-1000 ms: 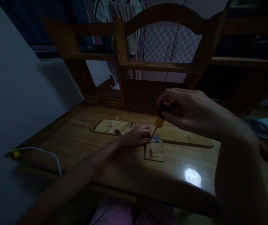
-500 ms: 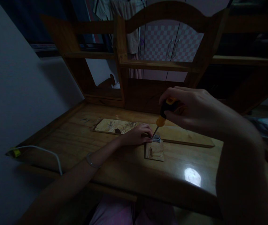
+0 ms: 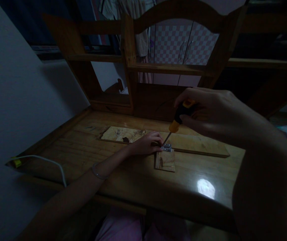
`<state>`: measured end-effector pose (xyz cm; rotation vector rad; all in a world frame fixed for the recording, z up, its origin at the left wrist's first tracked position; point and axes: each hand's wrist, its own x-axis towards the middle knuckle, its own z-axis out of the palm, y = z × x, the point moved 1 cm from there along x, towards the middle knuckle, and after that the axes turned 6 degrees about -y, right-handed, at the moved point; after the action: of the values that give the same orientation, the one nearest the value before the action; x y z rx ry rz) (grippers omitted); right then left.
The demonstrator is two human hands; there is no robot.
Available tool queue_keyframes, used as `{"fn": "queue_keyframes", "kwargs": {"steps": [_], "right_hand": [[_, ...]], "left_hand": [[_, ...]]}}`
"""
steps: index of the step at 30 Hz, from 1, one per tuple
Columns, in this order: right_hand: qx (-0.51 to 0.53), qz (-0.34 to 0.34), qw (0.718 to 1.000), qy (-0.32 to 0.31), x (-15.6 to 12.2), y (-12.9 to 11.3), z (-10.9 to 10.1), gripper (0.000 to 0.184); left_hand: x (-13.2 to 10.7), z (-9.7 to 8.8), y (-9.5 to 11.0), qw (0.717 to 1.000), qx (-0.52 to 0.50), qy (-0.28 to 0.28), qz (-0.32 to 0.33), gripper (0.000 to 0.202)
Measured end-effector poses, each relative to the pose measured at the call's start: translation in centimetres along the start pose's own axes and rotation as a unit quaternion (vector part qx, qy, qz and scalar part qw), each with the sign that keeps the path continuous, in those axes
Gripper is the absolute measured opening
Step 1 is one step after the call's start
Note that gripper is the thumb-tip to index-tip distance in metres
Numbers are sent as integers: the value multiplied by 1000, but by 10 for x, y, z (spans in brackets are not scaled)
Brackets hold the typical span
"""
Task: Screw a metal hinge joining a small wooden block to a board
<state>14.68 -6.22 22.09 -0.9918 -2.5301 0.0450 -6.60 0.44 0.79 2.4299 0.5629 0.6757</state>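
My right hand [image 3: 209, 108] is closed around the black and yellow handle of a screwdriver [image 3: 175, 125]. Its shaft slants down to the left, the tip at the left end of a small silver metal hinge [image 3: 167, 147]. The hinge lies where a small square wooden piece [image 3: 165, 161] meets a long wooden board [image 3: 196, 143]. Beside the tip, my left hand [image 3: 151, 143] has its thumb and fingers bent together at the hinge's left edge. Whatever is pinched there is hidden by the fingers.
Everything lies on a wooden desktop [image 3: 83, 134] with a shelf frame [image 3: 168, 69] rising behind it. A white cable [image 3: 45, 160] curves over the left edge near a yellow object [image 3: 17, 162]. Small dark slender pieces [image 3: 90, 128] lie at the back left.
My right hand has shifted slightly right and up, leaning the screwdriver further over to the right. My left hand stays almost still at the hinge.
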Motion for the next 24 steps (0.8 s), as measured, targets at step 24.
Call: {"fn": "queue_keyframes", "kwargs": {"steps": [24], "right_hand": [[26, -16, 999, -23, 4, 1, 8, 25]], "left_hand": [[1, -3, 6, 1000, 2, -9, -2, 11]]}}
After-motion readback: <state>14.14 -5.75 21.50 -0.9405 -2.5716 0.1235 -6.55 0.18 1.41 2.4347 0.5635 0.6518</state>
